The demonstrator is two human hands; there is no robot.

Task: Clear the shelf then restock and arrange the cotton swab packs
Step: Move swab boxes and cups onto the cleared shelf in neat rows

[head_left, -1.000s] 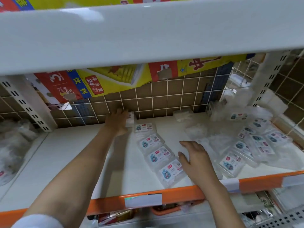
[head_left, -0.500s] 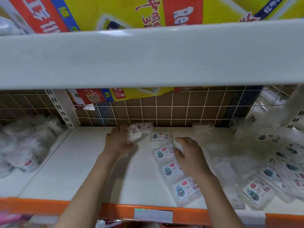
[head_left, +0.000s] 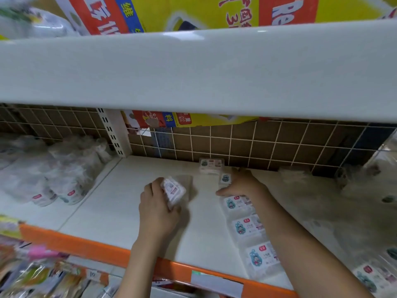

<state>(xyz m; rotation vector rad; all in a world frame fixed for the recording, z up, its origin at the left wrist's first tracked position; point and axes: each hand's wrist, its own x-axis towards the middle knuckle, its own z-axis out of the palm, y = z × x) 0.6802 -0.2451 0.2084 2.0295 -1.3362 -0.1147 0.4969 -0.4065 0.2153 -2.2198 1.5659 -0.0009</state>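
A cotton swab pack [head_left: 173, 191] is sitting gripped in the left hand [head_left: 158, 208] above the shelf [head_left: 120, 203]. The right hand [head_left: 241, 182] is resting with relaxed fingers on the row of packs [head_left: 247, 227], reaching toward the back pack [head_left: 211, 166].

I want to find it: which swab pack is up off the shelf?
The pack gripped in the left hand; the others lie flat on the shelf.

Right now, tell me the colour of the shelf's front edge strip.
Orange, seen in the head view: the front edge strip.
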